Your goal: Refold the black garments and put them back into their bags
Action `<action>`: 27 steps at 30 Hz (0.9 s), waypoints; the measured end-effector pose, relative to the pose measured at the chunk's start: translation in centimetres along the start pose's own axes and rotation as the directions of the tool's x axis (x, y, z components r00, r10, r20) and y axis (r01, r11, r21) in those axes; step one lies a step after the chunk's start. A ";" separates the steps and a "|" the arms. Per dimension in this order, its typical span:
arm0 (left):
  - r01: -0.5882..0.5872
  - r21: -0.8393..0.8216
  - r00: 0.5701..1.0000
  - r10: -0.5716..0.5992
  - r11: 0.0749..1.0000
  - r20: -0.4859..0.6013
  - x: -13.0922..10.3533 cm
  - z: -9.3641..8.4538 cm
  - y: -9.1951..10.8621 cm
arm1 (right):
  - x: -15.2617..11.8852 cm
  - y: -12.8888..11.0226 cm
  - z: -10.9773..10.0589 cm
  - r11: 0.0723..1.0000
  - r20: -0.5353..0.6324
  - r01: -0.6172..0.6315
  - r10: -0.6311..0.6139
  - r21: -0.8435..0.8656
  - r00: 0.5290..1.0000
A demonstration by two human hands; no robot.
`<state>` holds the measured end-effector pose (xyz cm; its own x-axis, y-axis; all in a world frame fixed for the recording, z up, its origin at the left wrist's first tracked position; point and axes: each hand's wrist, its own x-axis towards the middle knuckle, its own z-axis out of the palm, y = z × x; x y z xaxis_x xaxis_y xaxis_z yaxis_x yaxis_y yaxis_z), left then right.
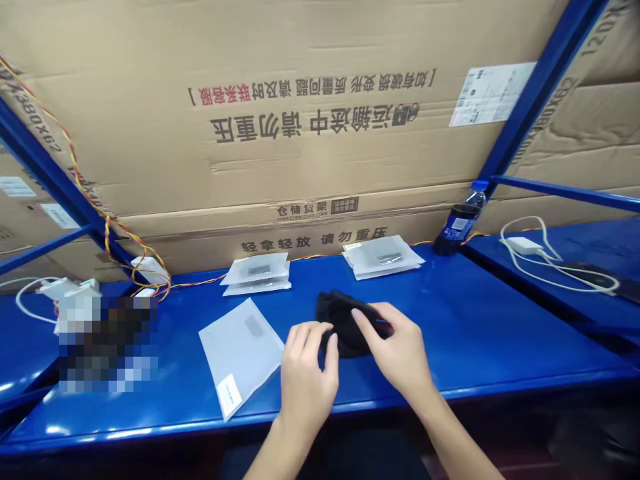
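Pinching the left edge of a crumpled black cloth (345, 323) with the left hand (306, 373), the person gripped its right side with the right hand (403, 350). It sat between both over the blue shelf (475, 333), long axis roughly left-right. Carton (310, 167) print read "轻拿轻放 请勿重压"; bottle (459, 223) brand unreadable.

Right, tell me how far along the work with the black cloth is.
Looks set aside already: the left stack and right stack of translucent bags, at the back. In hand: the black cloth, between the left hand and right hand. Apparently left: the loose bag, lying flat and apart in front; whether more remains doesn't show.
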<state>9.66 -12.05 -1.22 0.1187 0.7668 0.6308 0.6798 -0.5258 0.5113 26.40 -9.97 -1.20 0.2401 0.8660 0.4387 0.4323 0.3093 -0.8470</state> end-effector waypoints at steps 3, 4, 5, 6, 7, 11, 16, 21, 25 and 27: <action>-0.045 0.064 0.993 0.037 0.997 0.114 0.3 2.1 -0.2 | 1.1 2.0 -2.1 0.971 -0.163 -0.213 0.229 0.108 0.960; -0.060 0.088 0.987 0.046 0.994 0.154 0.3 2.5 -0.4 | 1.4 3.0 -2.9 0.963 -0.222 -0.261 0.268 0.060 0.937; -0.069 0.107 0.981 0.048 0.992 0.187 0.3 2.7 -0.7 | 1.6 4.1 -3.7 0.954 -0.277 -0.297 0.275 -0.038 0.921; -0.073 0.119 0.977 0.047 0.990 0.210 0.3 2.8 -0.9 | 1.7 5.1 -4.4 0.935 -0.320 -0.314 0.250 -0.166 0.914; -0.075 0.126 0.974 0.045 0.989 0.223 0.2 2.7 -1.1 | 1.7 6.0 -5.1 0.903 -0.345 -0.307 0.198 -0.299 0.918; -0.072 0.131 0.971 0.039 0.989 0.234 -0.2 2.1 -1.9 | 0.7 7.0 -5.7 0.843 -0.266 -0.060 -0.101 -0.535 0.959; -0.074 0.191 0.966 0.023 0.979 0.258 -0.1 1.3 -2.8 | -0.2 5.2 -3.6 0.834 0.003 0.163 -0.190 -0.528 0.982; -0.037 0.285 0.963 -0.042 0.958 0.268 -0.1 -1.0 -4.9 | 1.7 5.2 -5.0 0.949 -0.150 -0.023 -0.025 -0.314 0.988; -0.003 0.339 0.961 -0.091 0.941 0.263 0.6 -3.6 -6.9 | 3.2 7.4 -7.7 0.906 -0.225 -0.191 0.111 -0.377 0.968; 0.026 0.356 0.960 -0.122 0.934 0.251 1.3 -4.3 -7.7 | 3.4 8.5 -8.1 0.878 -0.163 -0.145 0.077 -0.457 0.984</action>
<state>1.49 -8.61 -1.80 0.2122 0.8929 0.3970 0.8959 -0.3400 0.2859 37.97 -7.62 -4.50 0.4112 0.8116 0.4151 0.7418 -0.0333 -0.6698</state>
